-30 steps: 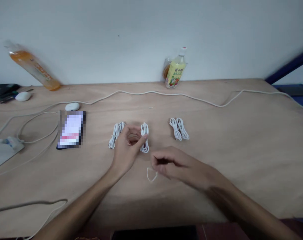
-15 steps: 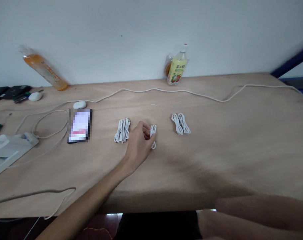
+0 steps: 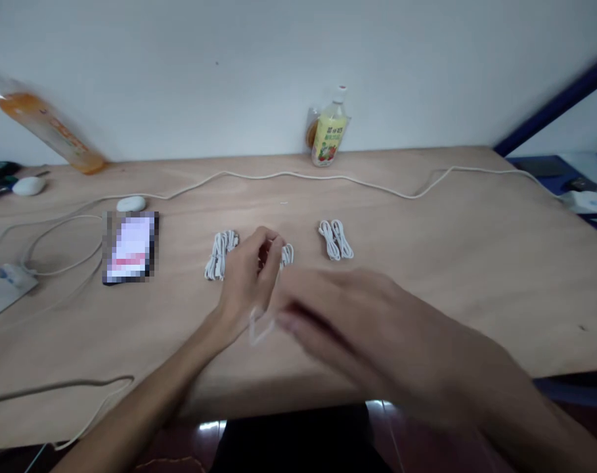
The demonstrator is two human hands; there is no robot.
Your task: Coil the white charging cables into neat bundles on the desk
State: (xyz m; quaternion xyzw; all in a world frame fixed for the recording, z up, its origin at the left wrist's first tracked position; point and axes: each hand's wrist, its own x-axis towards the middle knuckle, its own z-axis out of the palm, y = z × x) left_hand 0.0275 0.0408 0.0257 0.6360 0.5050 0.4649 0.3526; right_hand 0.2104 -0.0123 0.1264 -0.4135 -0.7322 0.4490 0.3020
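The left hand (image 3: 243, 279) bends its thumb and fingers at a coiled white cable (image 3: 287, 255) on the wooden tabletop (image 3: 436, 282), partly hiding it, and I cannot tell whether they are clamped on it. The right hand (image 3: 367, 328), blurred, crosses in front with thumb and fingers pinched on a thin white loop (image 3: 253, 327) that hangs near the left wrist. Tied white cables (image 3: 221, 256) lie just left of the left hand, two more cable coils (image 3: 330, 242) sit side by side to the right, and a smartphone (image 3: 131, 249) lies farther left.
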